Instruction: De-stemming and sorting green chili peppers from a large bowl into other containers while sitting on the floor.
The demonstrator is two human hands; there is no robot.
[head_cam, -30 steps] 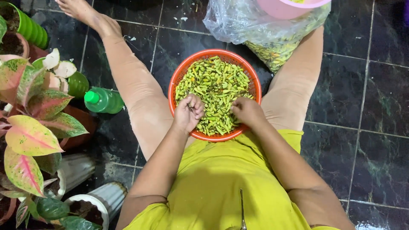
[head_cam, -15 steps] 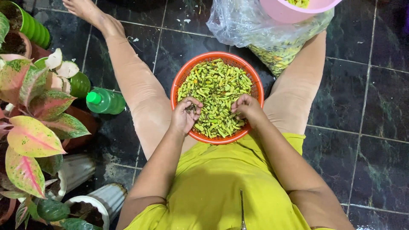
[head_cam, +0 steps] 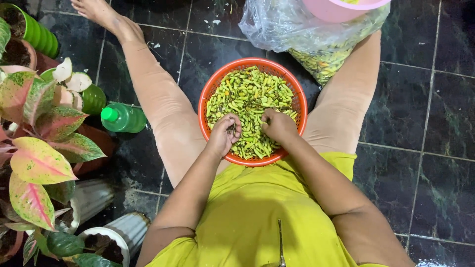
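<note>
An orange plastic basket [head_cam: 208, 92] full of small green chillies [head_cam: 250, 96] rests on the dark tiled floor between my legs. My left hand [head_cam: 224, 134] hovers over the near left part of the basket, fingers curled around a few chillies and stems. My right hand [head_cam: 278, 125] sits over the near middle of the pile, fingers closed on a chilli. The two hands are close together, almost touching.
A clear plastic bag of more chillies [head_cam: 316, 34] lies beyond the basket, with a pink bowl [head_cam: 346, 7] on it. A green bottle [head_cam: 123, 117] lies by my left leg. Potted plants with pink-green leaves [head_cam: 37, 143] and white pots [head_cam: 111, 237] crowd the left side.
Both hands have shifted slightly within the basket, the left hand closing more tightly over chillies. The camera view has drifted a little.
</note>
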